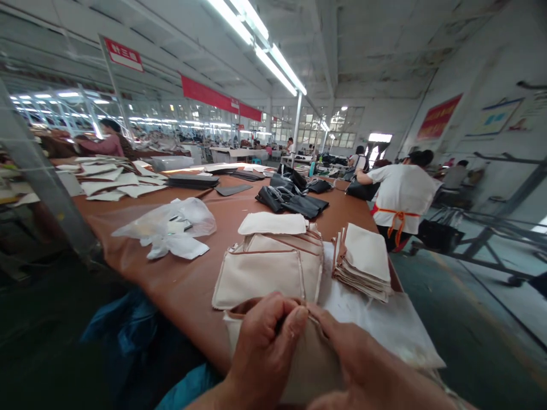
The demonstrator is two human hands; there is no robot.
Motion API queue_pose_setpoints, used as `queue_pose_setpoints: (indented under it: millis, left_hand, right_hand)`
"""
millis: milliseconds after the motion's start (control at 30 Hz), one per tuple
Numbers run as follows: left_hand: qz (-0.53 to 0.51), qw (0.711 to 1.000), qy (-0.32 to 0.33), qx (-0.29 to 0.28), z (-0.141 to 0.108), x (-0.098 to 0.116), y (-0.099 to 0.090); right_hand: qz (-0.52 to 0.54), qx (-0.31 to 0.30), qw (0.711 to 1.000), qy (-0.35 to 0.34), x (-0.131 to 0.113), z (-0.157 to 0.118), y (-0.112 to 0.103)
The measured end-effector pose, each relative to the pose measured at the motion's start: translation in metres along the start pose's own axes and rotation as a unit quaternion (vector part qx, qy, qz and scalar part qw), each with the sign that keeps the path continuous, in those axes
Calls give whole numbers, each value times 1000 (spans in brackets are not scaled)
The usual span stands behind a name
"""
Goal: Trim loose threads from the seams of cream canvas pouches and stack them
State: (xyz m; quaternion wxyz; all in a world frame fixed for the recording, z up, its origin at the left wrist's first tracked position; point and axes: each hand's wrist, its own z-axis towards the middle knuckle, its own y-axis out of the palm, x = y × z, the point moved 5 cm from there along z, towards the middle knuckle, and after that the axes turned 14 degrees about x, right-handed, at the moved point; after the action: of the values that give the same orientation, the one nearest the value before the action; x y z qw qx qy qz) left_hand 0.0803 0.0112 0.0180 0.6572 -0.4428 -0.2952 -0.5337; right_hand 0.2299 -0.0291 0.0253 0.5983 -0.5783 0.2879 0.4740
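The left hand [267, 344] was curled, its thumb bent over against the forefinger, pinching the top edge of a pouch [314, 367]. The right hand [354, 350] slanted in from the right, forefinger stretched toward the left thumb tip, gripping the same edge; its lower fingers were hard to make out. The hands nearly met, with the pouch between and below them. Other pouches [258, 276] lay just beyond, a stack [366, 253] beyond the right hand.

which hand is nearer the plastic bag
Left. The left hand is below and right of the plastic bag in the picture; the right hand is farther right.
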Motion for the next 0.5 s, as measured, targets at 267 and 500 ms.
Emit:
queue_pose_setpoints:
  millis: [267, 500]
  left_hand:
    - [60, 995, 26, 69, 9, -31, -38]
    - [136, 987, -7, 86, 10, -116, -53]
  right_hand:
    - [193, 41, 976, 96, 46, 19, -73]
    - [121, 89, 986, 70, 65, 12, -104]
